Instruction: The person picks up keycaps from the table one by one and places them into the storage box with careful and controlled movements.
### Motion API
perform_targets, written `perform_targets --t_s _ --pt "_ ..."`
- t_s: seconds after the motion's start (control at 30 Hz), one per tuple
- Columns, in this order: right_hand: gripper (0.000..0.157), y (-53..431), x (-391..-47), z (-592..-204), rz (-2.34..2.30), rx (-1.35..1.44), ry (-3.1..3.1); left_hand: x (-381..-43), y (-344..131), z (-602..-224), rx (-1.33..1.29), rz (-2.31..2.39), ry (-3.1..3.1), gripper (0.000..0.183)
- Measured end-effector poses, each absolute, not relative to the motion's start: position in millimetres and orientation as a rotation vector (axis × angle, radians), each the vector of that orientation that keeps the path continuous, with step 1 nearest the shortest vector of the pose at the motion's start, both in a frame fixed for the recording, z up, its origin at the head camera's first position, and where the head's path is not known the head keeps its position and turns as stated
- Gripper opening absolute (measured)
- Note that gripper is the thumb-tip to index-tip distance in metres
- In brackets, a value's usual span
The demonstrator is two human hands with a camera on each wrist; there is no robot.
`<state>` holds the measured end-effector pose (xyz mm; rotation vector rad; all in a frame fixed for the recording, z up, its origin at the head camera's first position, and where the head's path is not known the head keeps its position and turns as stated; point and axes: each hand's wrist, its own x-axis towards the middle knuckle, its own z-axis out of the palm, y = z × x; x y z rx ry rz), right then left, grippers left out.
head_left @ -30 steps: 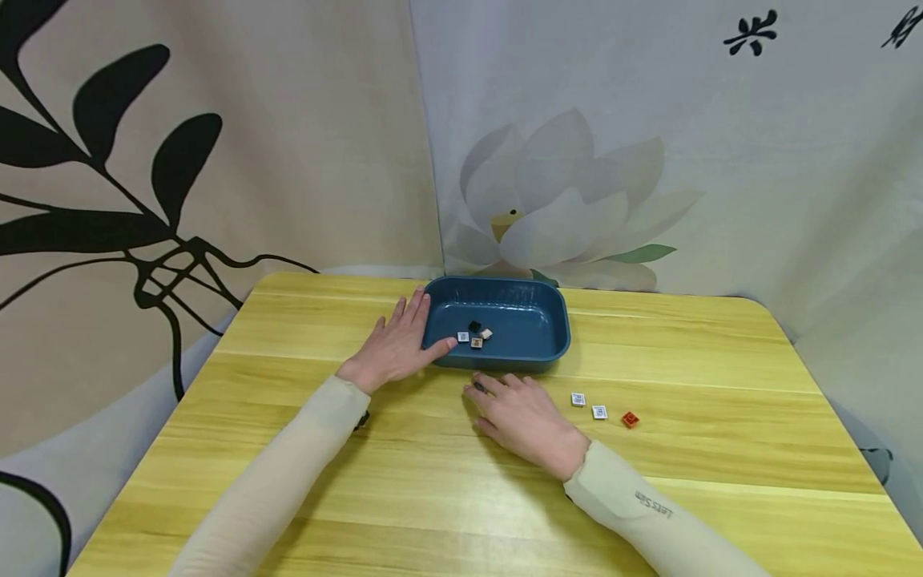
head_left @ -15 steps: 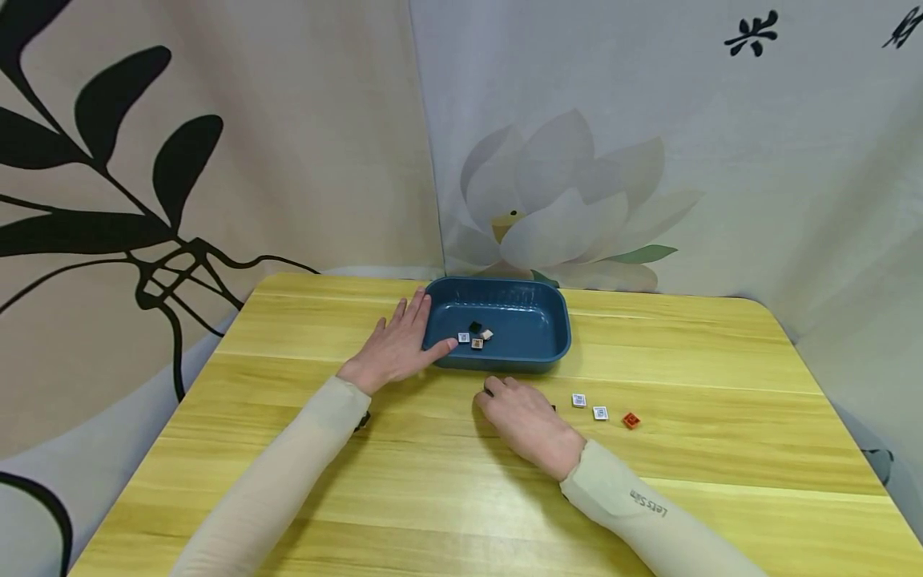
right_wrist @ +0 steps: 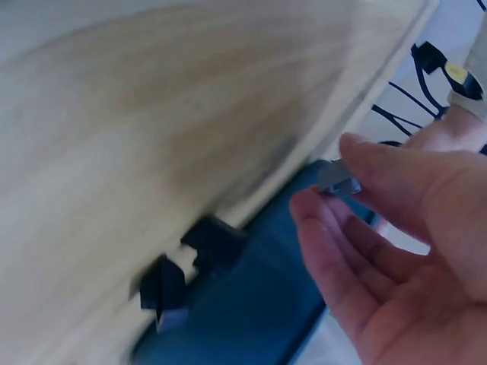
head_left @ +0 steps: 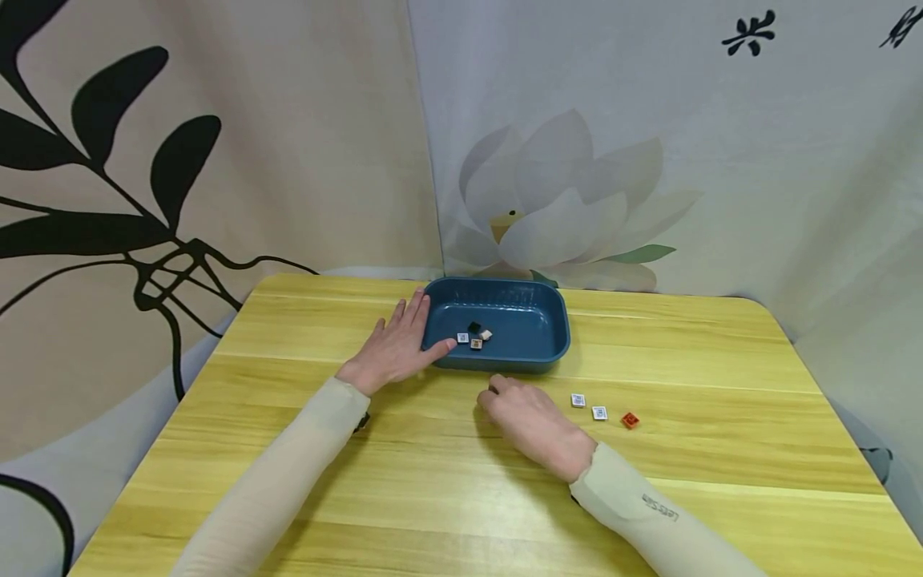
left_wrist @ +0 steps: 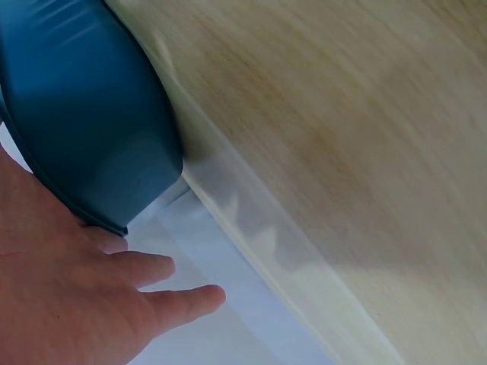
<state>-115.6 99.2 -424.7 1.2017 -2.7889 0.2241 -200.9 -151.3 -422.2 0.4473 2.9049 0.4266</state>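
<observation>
My left hand (head_left: pixel 392 343) lies spread at the left end of a blue rectangular tray (head_left: pixel 562 320), its thumb over the near rim and its other fingers straight along the side. In the left wrist view, those fingers (left_wrist: pixel 163 300) reach past the tray's corner. My right hand (head_left: pixel 534 425) is low over the table just in front of the tray. Seen in the right wrist view, its thumb and fingertips pinch a small grey block (right_wrist: pixel 336 179). Inside the tray are several small square pieces: a white tile (head_left: pixel 463 338), a brown one (head_left: pixel 476 344), a black one (head_left: pixel 473 327) and a cream one (head_left: pixel 486 335).
Right of my right hand, two white tiles (head_left: pixel 578 400) and a red one (head_left: pixel 630 421) lie on the wooden table (head_left: pixel 707 369). Two dark pieces (right_wrist: pixel 215 242) show near the tray in the right wrist view. A patterned curtain (head_left: pixel 324 144) hangs behind the table.
My right hand's fingers have drawn in from loosely spread to a pinch, the hand having shifted slightly right. The left hand and the tray stay in place.
</observation>
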Motion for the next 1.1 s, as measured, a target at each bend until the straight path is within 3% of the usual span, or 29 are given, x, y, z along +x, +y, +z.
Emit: perform_targets --t_s 0.73,1.1 --pt "0.026 145.6 -126.4 -380.5 0.585 0.983 -2.633 -200.1 -153.8 -424.2 0.542 0.5 2.879 0.084" --pt "0.028 162.0 -147.1 -378.1 0.618 0.852 -2.663 -199.7 -151.1 -428.3 0.546 0.459 2.906 0.076"
